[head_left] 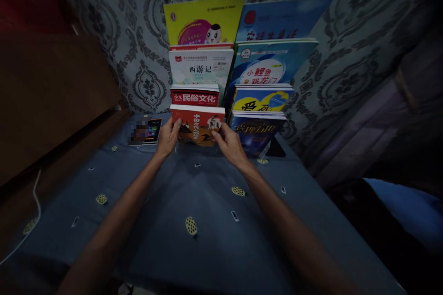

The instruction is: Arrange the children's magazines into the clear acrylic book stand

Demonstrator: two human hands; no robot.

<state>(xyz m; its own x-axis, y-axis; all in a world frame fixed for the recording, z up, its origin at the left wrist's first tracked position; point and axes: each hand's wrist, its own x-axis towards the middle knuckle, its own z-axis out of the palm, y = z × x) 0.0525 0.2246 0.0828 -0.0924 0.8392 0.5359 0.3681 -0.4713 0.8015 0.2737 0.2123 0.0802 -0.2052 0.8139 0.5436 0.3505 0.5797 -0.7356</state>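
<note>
Left hand: closed on the left edge of the orange-red book, with the thumb at the cover's side.
Right hand: closed on the right edge of the same book, with the thumb over the lower right of the cover.
Orange-red book: squarely between both hands, frontmost in the left column, near upright; front cover toward the camera, pale page edge on top, title running top to bottom; long axis hard to judge in this foreshortened view.
Left column, behind: a crimson book, then a white book, then a tall yellow-green book at the back.
Right column, alongside: a dark blue book in front, near the right hand; rising behind, a blue-and-yellow book, a teal book and a large blue book.
Farther left: flat on the pineapple-print cloth, a dark-covered booklet.
Backdrop: patterned wallpaper.
</note>
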